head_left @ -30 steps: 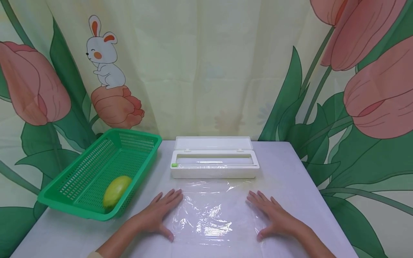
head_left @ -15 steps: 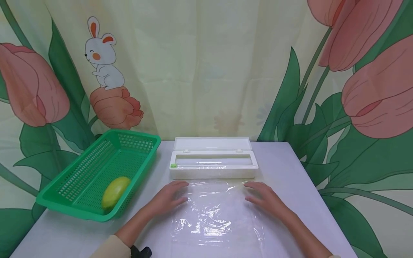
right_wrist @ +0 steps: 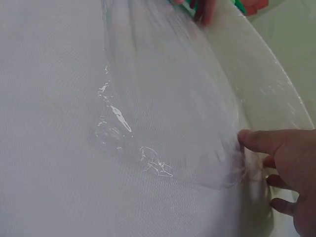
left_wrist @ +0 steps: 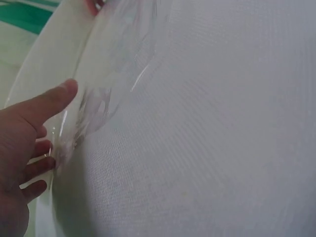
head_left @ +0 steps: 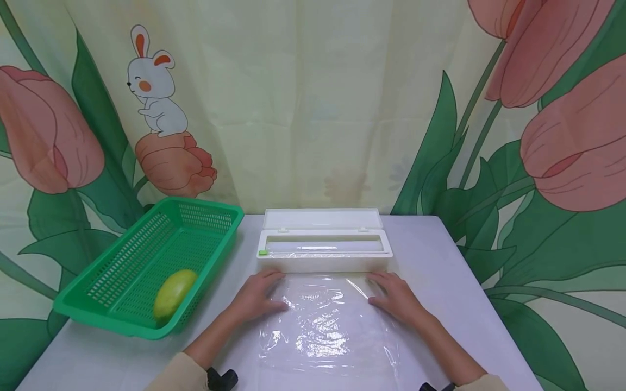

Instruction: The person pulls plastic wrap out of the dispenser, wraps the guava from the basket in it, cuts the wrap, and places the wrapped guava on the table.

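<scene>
A white cling film dispenser (head_left: 325,264) stands across the table with its lid (head_left: 323,218) tipped back and a film roll (head_left: 303,247) inside. From its front, a sheet of clear cling film (head_left: 320,326) spreads over the tabletop, shiny and wrinkled. My left hand (head_left: 256,297) has its fingertips at the lower front left of the dispenser, its thumb (left_wrist: 69,89) apart from the fingers beside the film. At the front right, my right hand (head_left: 398,298) mirrors it, thumb (right_wrist: 249,140) at the film's edge. Both hands' fingers are relaxed.
A green plastic basket (head_left: 112,324) stands to the left, holding a yellow-green oval fruit (head_left: 175,296). A small green slider (head_left: 263,252) sits at the dispenser's left end. Behind the white-covered table (head_left: 420,244) hangs a printed curtain (head_left: 303,108).
Both hands have moved forward from the sides of the film to the dispenser's lower front, their spread fingers drawing closer together. Dispenser, basket and fruit stay in place.
</scene>
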Action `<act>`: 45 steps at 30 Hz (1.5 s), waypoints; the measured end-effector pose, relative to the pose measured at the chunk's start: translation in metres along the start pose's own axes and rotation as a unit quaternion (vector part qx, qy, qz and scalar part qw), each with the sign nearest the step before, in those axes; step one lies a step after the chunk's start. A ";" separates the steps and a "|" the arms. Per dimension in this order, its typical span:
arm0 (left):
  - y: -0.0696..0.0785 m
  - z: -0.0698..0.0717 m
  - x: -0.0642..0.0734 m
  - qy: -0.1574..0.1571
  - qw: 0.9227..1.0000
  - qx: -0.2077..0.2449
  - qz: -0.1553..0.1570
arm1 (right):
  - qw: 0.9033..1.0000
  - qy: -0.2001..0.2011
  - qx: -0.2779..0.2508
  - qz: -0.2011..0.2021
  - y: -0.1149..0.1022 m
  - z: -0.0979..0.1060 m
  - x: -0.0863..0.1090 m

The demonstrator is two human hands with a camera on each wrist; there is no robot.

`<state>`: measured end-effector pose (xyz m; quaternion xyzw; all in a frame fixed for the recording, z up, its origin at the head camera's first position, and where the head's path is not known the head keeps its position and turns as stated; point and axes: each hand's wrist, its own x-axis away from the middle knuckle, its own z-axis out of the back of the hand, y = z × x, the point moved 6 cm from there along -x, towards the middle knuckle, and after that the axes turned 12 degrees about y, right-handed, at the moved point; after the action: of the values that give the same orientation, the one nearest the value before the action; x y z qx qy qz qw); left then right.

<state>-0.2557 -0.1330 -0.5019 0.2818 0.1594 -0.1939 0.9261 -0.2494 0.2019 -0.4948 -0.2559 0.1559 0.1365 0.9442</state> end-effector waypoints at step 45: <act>-0.025 0.019 0.003 0.087 0.989 0.007 0.117 | 0.999 0.042 -0.022 -0.016 0.028 0.010 0.000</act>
<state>-0.2612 -0.1638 -0.4998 0.3212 0.2040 -0.0604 0.9228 -0.2566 0.2301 -0.4991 -0.2846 0.1884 0.1140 0.9330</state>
